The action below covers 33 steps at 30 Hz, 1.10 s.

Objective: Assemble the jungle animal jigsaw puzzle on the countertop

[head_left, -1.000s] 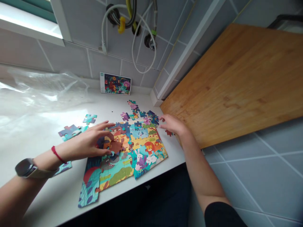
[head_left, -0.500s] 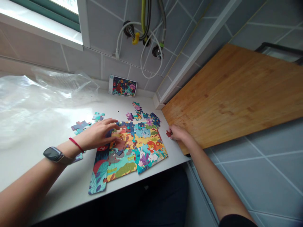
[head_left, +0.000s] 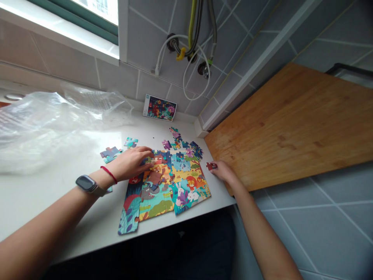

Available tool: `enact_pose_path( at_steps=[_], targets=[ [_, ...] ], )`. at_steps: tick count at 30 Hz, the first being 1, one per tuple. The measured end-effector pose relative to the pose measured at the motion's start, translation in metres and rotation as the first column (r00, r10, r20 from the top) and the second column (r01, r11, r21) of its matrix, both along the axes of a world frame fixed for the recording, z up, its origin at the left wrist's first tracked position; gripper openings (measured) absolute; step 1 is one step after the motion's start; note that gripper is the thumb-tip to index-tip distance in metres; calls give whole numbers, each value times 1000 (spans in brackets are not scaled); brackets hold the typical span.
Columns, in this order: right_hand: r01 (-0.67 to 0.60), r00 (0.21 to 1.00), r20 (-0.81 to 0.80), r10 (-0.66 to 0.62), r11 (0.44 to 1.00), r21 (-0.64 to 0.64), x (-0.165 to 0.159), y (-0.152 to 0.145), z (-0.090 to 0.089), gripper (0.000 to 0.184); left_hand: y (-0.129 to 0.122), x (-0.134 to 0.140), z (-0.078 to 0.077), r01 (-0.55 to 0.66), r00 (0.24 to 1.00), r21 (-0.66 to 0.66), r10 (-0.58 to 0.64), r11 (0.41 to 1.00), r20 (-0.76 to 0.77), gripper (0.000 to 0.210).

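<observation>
A partly joined jigsaw puzzle (head_left: 159,208) with colourful animals lies on the white counter. My left hand (head_left: 132,161) rests over its upper left part, fingers stretched out and apart. Some of the puzzle's left side is hidden beneath that hand. Just right of the puzzle, my right hand (head_left: 223,172) pinches a dark red puzzle piece (head_left: 210,166) between thumb and fingers, low over the counter. A loose brown piece (head_left: 155,177) seems to lie on top of the joined part. Several loose pieces (head_left: 196,150) are heaped along the puzzle's far edge.
More loose pieces (head_left: 110,153) lie left of my left hand. A printed picture card (head_left: 160,107) leans against the tiled wall. Crumpled clear plastic (head_left: 67,120) covers the counter's left. A wooden board (head_left: 291,128) stands slanted at the right. Hoses (head_left: 190,35) hang above.
The camera view has shifted, so the scene sits a little further right. More of the red piece shows past my right fingers. My left hand stays on the puzzle.
</observation>
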State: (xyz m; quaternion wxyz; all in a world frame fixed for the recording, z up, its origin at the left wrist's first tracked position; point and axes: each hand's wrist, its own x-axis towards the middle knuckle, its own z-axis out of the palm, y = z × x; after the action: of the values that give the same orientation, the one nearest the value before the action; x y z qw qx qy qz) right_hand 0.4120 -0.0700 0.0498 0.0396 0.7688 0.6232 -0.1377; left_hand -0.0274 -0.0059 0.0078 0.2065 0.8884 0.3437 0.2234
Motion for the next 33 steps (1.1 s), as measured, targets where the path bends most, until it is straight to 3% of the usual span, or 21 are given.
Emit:
enact_pose_path(
  at_steps=[9, 16, 21, 26, 29, 33],
  targets=[
    [115, 971, -226, -76, 980, 162, -3, -5, -8, 42, -1, 1, 2, -2, 1000, 8, 2, 1000, 12, 51],
    [149, 917, -397, -32, 952, 267, -4, -2, -11, 19, 1, 0, -2, -39, 999, -11, 39, 999, 33, 43],
    [205, 753, -652, 88, 910, 360, -29, 11, -3, 31, 2, 0, -5, -45, 998, 3, 45, 999, 43, 41],
    [76, 583, -798, 153, 967, 241, -91, 34, 8, 33, 1, 1, -4, -38, 999, 35, 37, 999, 21, 38],
    [-51, 492, -851, 181, 982, 180, -129, 51, 4, 32, 1, 2, -2, -22, 1000, 53, 21, 998, 8, 34],
    [-52, 368, -914, 172, 985, 164, -165, 66, -9, 43, 1, 2, 3, -10, 1000, 65, 9, 998, 18, 33]
  ],
)
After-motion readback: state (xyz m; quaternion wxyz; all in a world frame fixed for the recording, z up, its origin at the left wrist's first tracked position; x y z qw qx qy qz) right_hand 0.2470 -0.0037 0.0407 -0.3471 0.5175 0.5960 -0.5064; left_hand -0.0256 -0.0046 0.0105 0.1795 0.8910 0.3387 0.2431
